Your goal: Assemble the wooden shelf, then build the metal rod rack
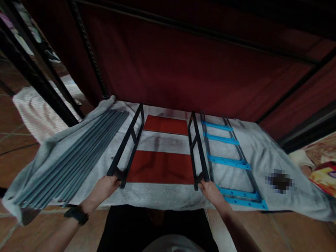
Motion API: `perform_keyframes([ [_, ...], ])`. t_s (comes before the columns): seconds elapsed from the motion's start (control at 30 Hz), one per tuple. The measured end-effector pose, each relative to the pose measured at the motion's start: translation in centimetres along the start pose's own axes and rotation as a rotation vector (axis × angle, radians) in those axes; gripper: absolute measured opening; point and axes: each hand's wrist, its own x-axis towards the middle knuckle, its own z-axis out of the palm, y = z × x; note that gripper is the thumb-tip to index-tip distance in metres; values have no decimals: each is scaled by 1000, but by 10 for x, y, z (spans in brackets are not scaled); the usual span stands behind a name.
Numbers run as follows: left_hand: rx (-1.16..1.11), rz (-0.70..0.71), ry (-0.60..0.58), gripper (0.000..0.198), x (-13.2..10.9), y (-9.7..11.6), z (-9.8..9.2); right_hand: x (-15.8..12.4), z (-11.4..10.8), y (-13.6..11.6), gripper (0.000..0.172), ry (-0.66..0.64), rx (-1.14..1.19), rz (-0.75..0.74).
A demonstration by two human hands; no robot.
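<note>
Found left hand (107, 186) gripping left black frame (124, 143), right hand (209, 191) gripping right black frame (200, 148); noted two red boards (162, 168) between them.

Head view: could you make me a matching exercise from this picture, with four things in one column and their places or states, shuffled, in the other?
Column one
1. grey rods
2. orange-red boards
3. blue bars
4. right hand

Column two
A. to the right of both black frames
B. closed on the near end of a black frame
C. between the two black frames
D. side by side, to the left of both black frames

Right pairs: 1-D, 2-C, 3-A, 4-B
</note>
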Motion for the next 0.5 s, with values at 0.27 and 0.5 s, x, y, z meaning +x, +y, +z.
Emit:
perform_keyframes([
  [0.27, 46, 17, -19, 27, 3, -1, 1, -3, -4, -8, 33, -27, -30, 63],
  [0.5, -12, -5, -2, 33, 3, -2, -2, -5, 0, -8, 33, 27, -1, 32],
])
